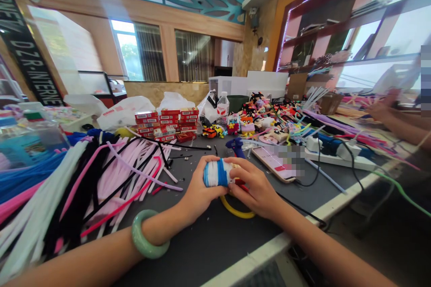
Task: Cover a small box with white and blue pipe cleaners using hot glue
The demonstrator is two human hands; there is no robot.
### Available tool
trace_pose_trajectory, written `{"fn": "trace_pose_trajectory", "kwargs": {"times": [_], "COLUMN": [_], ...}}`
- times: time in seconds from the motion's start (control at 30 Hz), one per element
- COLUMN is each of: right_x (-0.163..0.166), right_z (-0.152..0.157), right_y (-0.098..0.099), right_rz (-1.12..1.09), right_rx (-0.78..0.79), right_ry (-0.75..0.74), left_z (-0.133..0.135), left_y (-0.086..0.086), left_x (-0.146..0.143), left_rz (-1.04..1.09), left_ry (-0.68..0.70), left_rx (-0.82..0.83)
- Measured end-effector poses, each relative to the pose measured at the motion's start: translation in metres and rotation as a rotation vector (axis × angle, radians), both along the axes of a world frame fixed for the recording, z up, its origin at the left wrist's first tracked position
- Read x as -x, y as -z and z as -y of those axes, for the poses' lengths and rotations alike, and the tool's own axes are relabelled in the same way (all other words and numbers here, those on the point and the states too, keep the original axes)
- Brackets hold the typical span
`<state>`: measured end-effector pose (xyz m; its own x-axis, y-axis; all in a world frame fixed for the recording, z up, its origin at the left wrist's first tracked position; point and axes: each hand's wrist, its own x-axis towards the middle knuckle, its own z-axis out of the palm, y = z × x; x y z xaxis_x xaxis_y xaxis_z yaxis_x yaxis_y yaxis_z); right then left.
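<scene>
A blue-and-white striped fuzzy piece, which looks wound from pipe cleaners, is held above the grey table between both hands. My left hand curls around its left end, fingers behind and thumb below. At its right end, the fingers of my right hand pinch it; a pale and a red bit show there, mostly hidden by the fingers. Just under the right hand lies a yellow ring. A blue glue gun rests beyond the hands, and a phone with a lit screen lies to the right.
Loose pipe cleaners in several colours cover the left side. Red boxes, a plastic bottle and a heap of small dolls stand behind. A power strip with cables lies right, near another person's arm.
</scene>
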<state>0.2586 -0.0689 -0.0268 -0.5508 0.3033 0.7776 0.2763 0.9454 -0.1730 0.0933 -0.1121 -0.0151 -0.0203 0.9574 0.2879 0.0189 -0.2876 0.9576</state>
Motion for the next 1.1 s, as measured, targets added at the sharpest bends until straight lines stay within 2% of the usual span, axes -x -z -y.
{"fn": "trace_pose_trajectory", "kwargs": {"times": [0.43,0.73,1.1], "right_x": [-0.0001,0.0008,-0.0012], "right_z": [-0.0035,0.0002,-0.0033], "right_y": [0.0035,-0.0008,0.0052], "right_rz": [0.01,-0.012,-0.053], "right_rx": [0.023,0.099,0.062], "right_ry": [-0.003,-0.007,-0.049], "left_z": [-0.0008,-0.0006,-0.0018], "left_y": [0.0022,0.0031,0.0056], "left_x": [0.0009,-0.0003,0.0015], "left_rz": [-0.02,0.029,0.076], "left_ry": [-0.005,0.021,0.084], "left_rx": [0.012,0.06,0.031]}}
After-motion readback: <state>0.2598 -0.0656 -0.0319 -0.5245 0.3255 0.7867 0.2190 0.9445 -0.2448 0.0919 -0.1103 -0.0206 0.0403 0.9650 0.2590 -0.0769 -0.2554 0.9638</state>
